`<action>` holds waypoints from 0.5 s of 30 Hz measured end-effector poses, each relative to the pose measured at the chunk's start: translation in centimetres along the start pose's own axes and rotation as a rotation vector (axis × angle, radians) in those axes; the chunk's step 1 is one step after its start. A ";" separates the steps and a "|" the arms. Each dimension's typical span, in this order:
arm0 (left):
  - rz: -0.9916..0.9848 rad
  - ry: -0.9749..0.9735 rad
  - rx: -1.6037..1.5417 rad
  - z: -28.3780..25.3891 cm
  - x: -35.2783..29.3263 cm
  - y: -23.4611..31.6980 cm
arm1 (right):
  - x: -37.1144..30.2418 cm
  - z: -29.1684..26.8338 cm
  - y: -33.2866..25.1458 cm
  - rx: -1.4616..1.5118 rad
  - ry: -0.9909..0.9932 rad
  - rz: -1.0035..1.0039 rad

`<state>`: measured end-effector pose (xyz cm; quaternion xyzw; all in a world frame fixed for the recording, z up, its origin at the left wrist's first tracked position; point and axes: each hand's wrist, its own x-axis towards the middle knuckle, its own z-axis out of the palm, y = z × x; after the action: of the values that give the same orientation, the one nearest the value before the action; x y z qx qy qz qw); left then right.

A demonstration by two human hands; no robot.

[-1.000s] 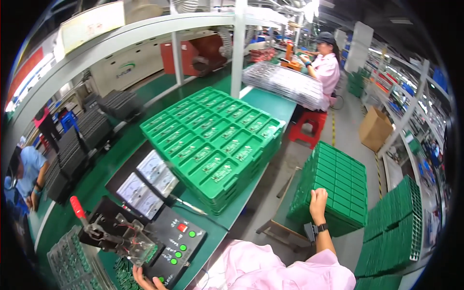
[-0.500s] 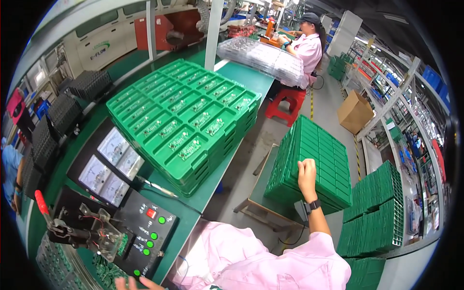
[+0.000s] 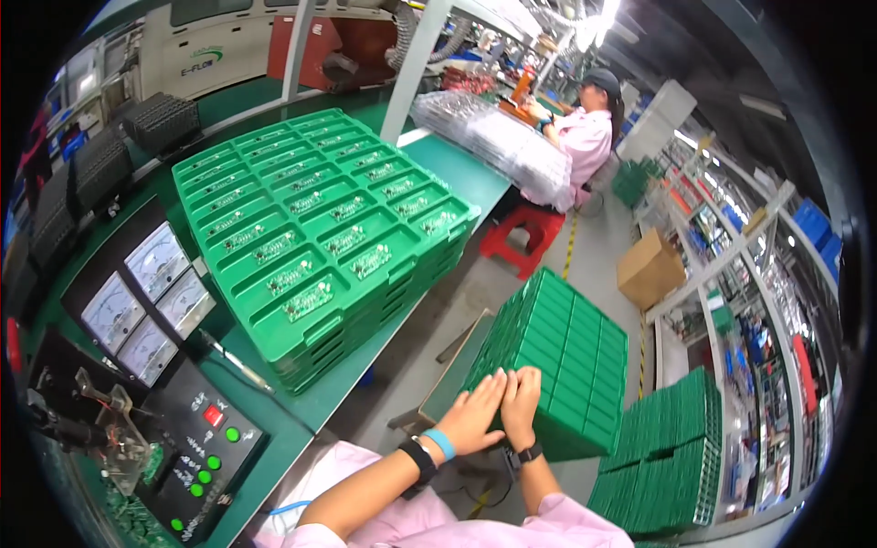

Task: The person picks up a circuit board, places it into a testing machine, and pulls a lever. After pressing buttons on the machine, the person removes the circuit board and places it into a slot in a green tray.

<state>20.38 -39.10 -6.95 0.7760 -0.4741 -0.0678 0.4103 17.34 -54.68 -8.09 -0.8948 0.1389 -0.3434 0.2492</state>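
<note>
I see white handwriting (image 3: pixel 198 401) beside the buttons (image 3: pixel 214 462) on a black box (image 3: pixel 183 429), and lettering (image 3: pixel 203 57) on the pale machine (image 3: pixel 237 32). My left hand (image 3: pixel 472 418) and right hand (image 3: pixel 521 399) meet, fingers together, at the near-left corner of the green tray stack (image 3: pixel 575 365) beside the bench (image 3: pixel 311 402); I cannot tell whether they grip. Its long axis runs away from me.

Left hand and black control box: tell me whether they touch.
Apart. The head view shows green bench top and grey floor between the left hand and the black control box.
</note>
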 end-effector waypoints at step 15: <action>0.087 -0.191 0.393 2.0 1.6 -2.6 | 8.8 -8.2 0.3 0.181 0.175 0.081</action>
<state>22.04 -40.96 -9.68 0.8098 -0.5482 -0.0297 0.2070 18.11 -61.52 1.73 -0.8288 0.1645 -0.4212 0.3296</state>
